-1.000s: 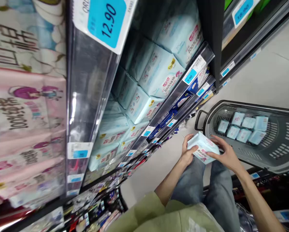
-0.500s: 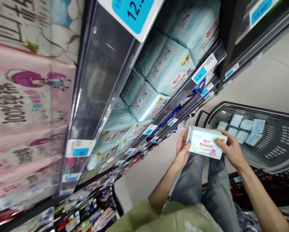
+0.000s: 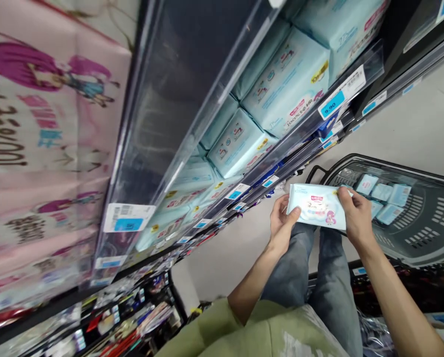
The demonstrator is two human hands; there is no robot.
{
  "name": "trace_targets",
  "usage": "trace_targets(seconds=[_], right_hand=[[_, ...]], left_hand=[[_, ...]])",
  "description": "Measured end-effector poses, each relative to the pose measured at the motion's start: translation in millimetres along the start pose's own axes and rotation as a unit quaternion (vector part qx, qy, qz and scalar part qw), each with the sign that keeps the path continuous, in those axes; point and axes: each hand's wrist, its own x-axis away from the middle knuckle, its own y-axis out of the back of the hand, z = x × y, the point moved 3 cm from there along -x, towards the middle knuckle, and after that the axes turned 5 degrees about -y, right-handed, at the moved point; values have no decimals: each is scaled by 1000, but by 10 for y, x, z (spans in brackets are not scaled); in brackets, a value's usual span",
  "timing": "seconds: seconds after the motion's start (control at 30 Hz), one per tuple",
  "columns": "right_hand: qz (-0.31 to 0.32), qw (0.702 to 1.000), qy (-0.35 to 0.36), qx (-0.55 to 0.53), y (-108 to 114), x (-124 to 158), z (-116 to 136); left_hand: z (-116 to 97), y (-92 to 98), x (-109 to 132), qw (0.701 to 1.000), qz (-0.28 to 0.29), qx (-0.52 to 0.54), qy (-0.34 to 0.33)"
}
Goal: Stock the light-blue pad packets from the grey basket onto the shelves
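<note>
Between my two hands I hold a pale blue pack of sanitary pads (image 3: pixel 316 206), its printed front facing up at me. My left hand (image 3: pixel 282 218) grips the pack's left end, thumb on top and fingers curled behind. At the opposite end my right hand (image 3: pixel 358 215) pinches the pack with its thumb over the upper corner; its fingers are mostly hidden underneath. To the right stands a dark grey shopping basket (image 3: pixel 426 233), with several similar light blue packs (image 3: pixel 391 213) lying in it.
A shelf on the left carries stacked light blue packs (image 3: pixel 285 82) behind a clear price rail (image 3: pixel 341 96). Larger pink packs (image 3: pixel 54 148) fill the nearest shelf at far left. Pale floor (image 3: pixel 222 267) lies below, and more goods hang at the lower left (image 3: pixel 147 317).
The pack has tilted so its front faces me more squarely, and my right hand has shifted on its end. My view has moved closer to the shelves.
</note>
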Motion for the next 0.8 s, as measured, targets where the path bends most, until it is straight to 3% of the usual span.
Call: trace_targets(seconds=[0.17,0.4,0.6,0.8], right_hand=[[31,999,10,5,-71,-2,184],[73,997,2,-15,-133,2,138],[177,983,-26,26,-138,66,322],[185,982,-31,6,-277,24,389]], left_hand=[[-157,5,-33,1000,3,-4,-26],[-165,74,-176,998,2,-27,-63],[-348,115,-207,999,20,-12,-38],[-435,135,-224,999,14,-19,-40]])
